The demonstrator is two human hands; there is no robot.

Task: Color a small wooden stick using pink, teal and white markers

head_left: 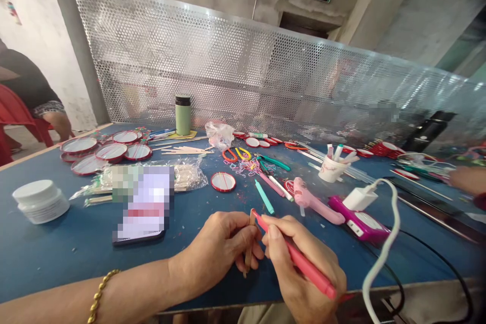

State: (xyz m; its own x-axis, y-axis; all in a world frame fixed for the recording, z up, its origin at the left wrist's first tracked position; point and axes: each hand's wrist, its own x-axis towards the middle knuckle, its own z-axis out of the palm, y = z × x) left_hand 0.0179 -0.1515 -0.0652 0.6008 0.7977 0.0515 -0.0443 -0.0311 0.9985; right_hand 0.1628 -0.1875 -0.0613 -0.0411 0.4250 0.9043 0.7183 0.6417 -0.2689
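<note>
Near the table's front edge, my left hand (224, 243) pinches a thin flat wooden stick (248, 253), held roughly upright between thumb and fingers. My right hand (304, 263) is closed around a red marker pen (304, 260), its tip touching the top end of the stick. Just beyond my hands lie a turquoise marker (265, 197) and a small round disc with a red rim (223, 181). A pink glue gun (313, 200) rests to the right of them.
A phone (146, 207), a white jar (41, 201) and bagged wooden sticks (186, 174) lie left. Red-rimmed discs (110, 152) are stacked behind. To the right are a purple power strip (360, 223) with a white cable, a cup of markers (331, 169) and another person's hand (469, 179).
</note>
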